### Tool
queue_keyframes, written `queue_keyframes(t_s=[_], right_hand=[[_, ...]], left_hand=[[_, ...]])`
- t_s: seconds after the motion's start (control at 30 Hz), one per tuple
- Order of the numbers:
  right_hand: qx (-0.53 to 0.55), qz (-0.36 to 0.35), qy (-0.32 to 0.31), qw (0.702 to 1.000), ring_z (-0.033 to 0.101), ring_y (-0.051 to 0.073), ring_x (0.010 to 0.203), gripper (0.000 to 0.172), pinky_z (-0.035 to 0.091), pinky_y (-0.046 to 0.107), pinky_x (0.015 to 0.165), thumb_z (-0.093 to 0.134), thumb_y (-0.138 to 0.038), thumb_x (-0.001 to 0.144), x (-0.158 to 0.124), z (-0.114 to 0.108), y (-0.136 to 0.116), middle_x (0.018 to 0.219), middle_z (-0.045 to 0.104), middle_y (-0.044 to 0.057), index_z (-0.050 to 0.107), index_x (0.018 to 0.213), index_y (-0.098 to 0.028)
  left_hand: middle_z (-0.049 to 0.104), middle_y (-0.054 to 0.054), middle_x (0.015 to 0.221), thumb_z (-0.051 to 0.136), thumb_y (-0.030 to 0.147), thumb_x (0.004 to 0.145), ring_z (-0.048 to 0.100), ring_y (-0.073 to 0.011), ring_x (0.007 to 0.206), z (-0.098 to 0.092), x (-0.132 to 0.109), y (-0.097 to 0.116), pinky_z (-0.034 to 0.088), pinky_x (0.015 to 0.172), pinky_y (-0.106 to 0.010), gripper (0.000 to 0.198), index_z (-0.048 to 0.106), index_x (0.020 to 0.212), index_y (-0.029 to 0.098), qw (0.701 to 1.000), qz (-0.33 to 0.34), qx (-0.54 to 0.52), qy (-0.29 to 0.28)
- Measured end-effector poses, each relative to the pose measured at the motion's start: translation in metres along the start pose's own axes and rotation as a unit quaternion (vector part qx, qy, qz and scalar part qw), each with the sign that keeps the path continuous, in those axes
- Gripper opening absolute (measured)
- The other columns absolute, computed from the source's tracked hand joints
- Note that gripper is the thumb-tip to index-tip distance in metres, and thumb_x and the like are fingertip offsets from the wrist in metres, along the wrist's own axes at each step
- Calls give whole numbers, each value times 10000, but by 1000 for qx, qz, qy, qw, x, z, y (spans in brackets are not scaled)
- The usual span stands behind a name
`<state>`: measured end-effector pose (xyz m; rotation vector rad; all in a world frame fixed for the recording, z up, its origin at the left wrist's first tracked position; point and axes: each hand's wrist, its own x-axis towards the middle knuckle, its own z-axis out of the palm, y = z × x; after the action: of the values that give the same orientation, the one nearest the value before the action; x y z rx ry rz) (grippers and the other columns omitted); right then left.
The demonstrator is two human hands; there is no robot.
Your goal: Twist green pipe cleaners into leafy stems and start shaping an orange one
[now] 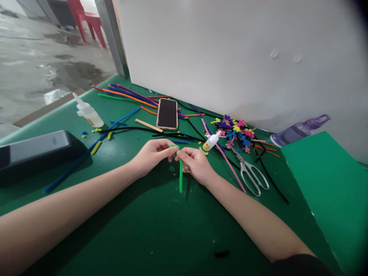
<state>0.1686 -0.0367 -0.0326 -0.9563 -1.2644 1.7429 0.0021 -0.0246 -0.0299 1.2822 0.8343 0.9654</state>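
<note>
My left hand (pixel 153 152) and my right hand (pixel 195 164) meet over the middle of the green table (pixel 149 230). Both pinch the top of a green pipe cleaner (pixel 181 176), which is bent into a small loop between my fingertips. Its straight end hangs down toward me. A small white glue bottle (pixel 211 140) lies just beyond my right hand. Scissors (pixel 250 172) lie to the right of it.
A phone (pixel 167 113) lies face up behind my hands among loose coloured pipe cleaners (pixel 129 96). Small pipe-cleaner flowers (pixel 235 130) sit at the wall. A bigger glue bottle (pixel 87 112) and a dark box (pixel 31 151) are on the left, a purple water bottle (pixel 299 131) on the right.
</note>
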Motion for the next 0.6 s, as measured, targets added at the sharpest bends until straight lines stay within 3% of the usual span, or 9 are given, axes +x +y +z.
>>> queue_keyframes(t_s=[0.1,0.2,0.37,0.5,0.6], right_hand=[[-46,-12,3,999,248,50,382,279,197,211,395,599,-435,806,0,-1,0,456,306,-94,588,710,-173],[-175,-64,36,982,314,70,442,282,248,227,442,592,-436,809,-3,-1,-5,513,395,-61,593,696,-177],[-373,-161,60,912,316,87,463,275,265,245,492,527,-401,865,-11,1,-11,515,406,-50,584,699,-190],[-458,-216,55,860,432,111,535,269,297,255,541,480,-380,900,-11,0,-9,605,511,-11,553,721,-192],[-556,-263,48,787,459,128,577,291,283,273,557,419,-356,935,-10,-4,-6,643,531,12,536,727,-189]], left_hand=[[614,-3,657,614,292,805,510,-92,582,0,0,1,393,563,-210,171,604,737,135,1000,-5,10,0],[590,7,623,629,297,791,502,-89,558,0,0,2,387,546,-206,181,598,716,134,999,-10,30,11],[543,24,546,637,315,779,487,-91,517,0,-1,4,367,514,-205,227,556,656,143,999,-18,39,14],[532,25,529,628,336,782,477,-91,504,0,-2,3,349,498,-204,249,546,644,145,998,-13,55,21],[518,29,526,626,337,784,464,-87,498,0,-2,1,339,492,-202,253,540,642,146,997,-10,65,29]])
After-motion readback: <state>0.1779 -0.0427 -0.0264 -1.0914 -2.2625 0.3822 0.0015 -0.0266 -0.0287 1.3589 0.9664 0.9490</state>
